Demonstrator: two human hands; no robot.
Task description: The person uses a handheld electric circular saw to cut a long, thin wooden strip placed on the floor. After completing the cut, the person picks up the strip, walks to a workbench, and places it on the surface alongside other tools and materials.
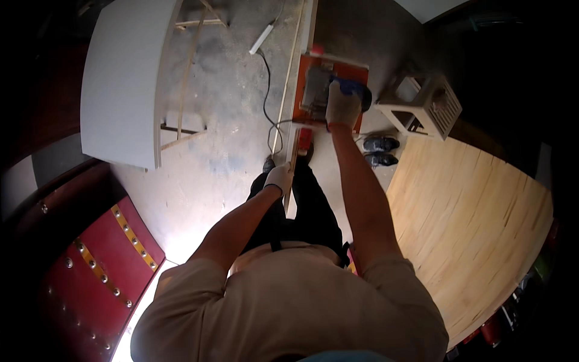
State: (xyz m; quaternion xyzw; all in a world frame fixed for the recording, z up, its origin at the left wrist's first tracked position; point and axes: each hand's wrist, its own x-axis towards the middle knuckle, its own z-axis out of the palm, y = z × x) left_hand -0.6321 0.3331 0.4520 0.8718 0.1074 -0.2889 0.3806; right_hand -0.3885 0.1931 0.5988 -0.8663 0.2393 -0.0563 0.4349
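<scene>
My right hand [342, 110], in a white glove, is closed at a blue-and-black power tool [358, 88]; its fingers are partly hidden and blurred. Beneath the tool lies a flat orange base [301, 105] with a grey metal plate [315, 90] left of the hand. My left hand [280, 177], also gloved, grips the near part of a narrow wooden strip [294, 151] in front of my legs. From there the strip runs forward toward the orange base's left side. A small red block-like part [304, 137] is beside the strip.
A large pale panel [126, 78] rests on wooden frames at the far left. A power strip [262, 39] and black cord [267, 78] lie on the floor. Rightward are a wooden stool [422, 105], black shoes [380, 145] and a plywood sheet [464, 223]. A studded red panel [90, 265] is near left.
</scene>
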